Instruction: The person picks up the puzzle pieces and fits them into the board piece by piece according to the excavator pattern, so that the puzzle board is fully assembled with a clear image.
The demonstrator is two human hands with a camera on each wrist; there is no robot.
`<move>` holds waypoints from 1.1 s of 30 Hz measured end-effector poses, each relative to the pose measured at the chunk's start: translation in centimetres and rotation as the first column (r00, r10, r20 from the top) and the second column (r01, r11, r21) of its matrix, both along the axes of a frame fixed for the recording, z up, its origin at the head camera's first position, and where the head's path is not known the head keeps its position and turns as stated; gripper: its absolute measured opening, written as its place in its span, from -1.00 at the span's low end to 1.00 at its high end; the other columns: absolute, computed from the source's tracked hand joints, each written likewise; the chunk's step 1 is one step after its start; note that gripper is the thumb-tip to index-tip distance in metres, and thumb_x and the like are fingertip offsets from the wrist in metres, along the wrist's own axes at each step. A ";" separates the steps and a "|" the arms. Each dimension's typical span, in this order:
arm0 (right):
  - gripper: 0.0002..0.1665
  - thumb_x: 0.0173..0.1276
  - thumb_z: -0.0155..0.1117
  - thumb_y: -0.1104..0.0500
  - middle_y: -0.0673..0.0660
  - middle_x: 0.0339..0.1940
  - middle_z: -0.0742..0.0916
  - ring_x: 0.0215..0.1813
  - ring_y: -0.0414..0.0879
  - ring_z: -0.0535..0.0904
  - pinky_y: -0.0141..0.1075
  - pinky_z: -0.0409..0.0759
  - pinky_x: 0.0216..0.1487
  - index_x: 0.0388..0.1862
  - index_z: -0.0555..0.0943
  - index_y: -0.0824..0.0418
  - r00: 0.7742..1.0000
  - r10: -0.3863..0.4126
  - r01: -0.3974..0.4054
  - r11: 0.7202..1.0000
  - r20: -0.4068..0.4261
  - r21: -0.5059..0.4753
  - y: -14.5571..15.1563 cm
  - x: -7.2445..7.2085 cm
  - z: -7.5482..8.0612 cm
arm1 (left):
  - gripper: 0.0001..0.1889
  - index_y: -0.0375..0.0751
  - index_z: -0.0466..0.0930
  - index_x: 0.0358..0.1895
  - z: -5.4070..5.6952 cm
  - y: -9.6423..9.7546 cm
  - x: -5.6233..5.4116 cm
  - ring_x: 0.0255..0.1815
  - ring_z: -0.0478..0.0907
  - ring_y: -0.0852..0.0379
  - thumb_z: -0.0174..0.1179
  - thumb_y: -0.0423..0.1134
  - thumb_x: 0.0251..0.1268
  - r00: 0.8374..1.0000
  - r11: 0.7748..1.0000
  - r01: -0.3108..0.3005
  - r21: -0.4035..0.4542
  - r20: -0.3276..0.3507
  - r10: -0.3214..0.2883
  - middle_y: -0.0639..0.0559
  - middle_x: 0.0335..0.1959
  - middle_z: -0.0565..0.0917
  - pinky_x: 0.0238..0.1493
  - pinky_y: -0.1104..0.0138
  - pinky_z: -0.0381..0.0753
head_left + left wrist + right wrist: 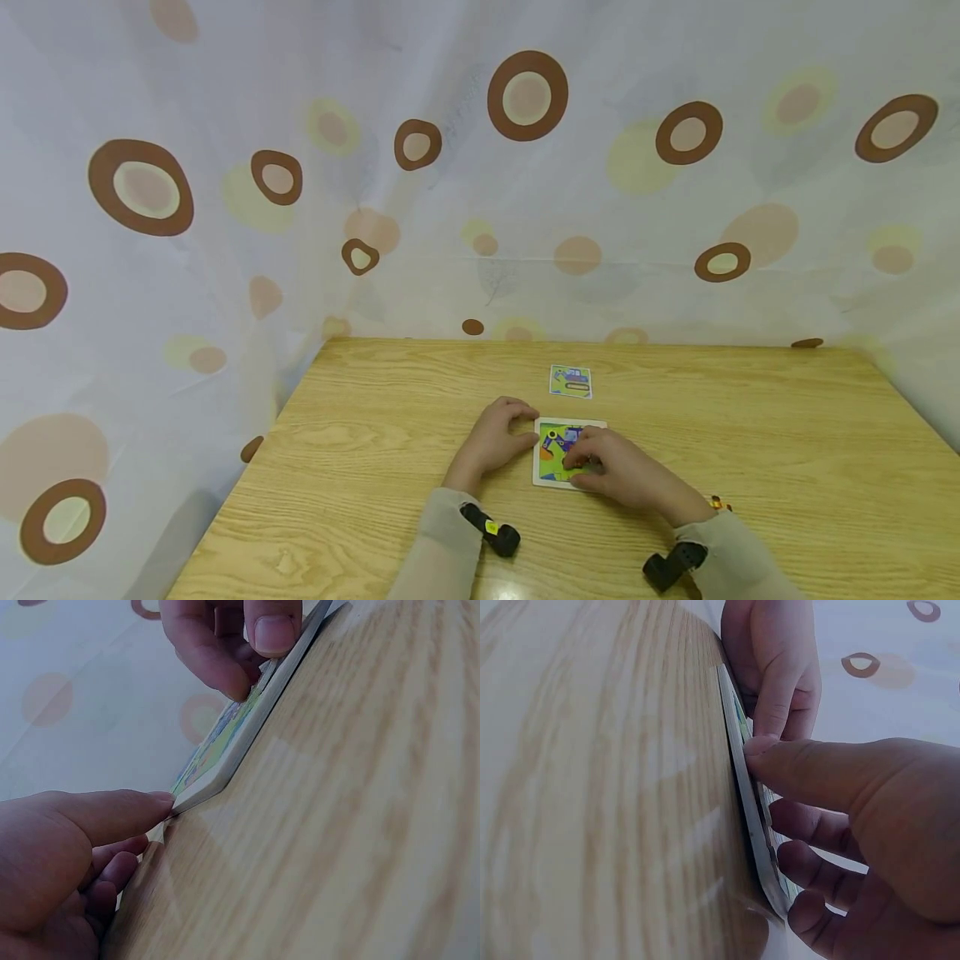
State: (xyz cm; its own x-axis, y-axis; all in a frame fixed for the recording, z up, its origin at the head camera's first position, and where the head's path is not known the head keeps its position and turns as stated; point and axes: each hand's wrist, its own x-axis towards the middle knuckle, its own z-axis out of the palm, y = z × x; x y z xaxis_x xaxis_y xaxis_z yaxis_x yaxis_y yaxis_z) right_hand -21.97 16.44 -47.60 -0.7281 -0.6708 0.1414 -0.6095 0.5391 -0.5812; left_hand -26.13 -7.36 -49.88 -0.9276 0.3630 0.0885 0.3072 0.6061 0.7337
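A square picture puzzle in a white-rimmed tray [536, 467] lies on the table; its picture is green, blue and orange. My left hand [495, 437] is at its left side, the extended thumb [142, 804] touching the tray's corner in the left wrist view. Over the right part of the picture, my right hand [618, 471] has bent fingers resting on the surface. Its thumb [795, 763] lies at the tray's near rim, apart from the fingertips. Whether these fingers pinch a puzzle piece is hidden. A small picture card [570, 381] shows a similar image behind the tray.
The wooden table [360, 425] extends around the tray. A small orange and dark object [720, 503] is partly hidden behind my right forearm. A pale patterned curtain [465, 192] hangs beyond the table's back edge and along its sides.
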 end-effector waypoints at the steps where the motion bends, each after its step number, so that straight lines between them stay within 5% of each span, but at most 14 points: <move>1: -0.88 0.29 0.42 0.17 -0.10 -0.22 0.61 -0.16 -0.18 0.49 -0.28 0.52 -0.14 -0.19 0.74 0.06 1.000 0.002 -0.002 1.000 0.001 -0.004 0.0 0.0 0.0 | -0.67 -0.09 0.65 0.13 0.0 0.0 0.0 0.27 0.40 0.01 0.30 -0.17 0.33 1.000 1.000 0.000 0.000 -0.001 0.000 0.06 0.18 0.50 0.34 0.14 0.35; 33: -0.83 0.29 0.39 0.27 -0.12 -0.22 0.62 -0.18 -0.23 0.53 -0.30 0.57 -0.18 -0.15 0.77 0.11 1.000 -0.003 0.003 1.000 0.004 0.021 0.0 0.0 0.0 | -0.68 -0.09 0.65 0.12 0.2 -0.1 0.3 0.26 0.41 0.01 0.30 -0.17 0.34 1.000 1.000 -0.002 0.006 -0.004 0.002 0.06 0.17 0.51 0.33 0.12 0.36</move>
State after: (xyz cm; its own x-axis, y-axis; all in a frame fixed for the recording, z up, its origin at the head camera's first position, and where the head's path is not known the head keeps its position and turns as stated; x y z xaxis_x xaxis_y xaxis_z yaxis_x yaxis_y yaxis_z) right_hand -21.98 16.39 -47.56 -0.7306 -0.6714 0.1242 -0.6055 0.5530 -0.5723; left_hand -25.79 -7.41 -49.64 -0.9278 0.3609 0.0946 0.3093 0.6024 0.7358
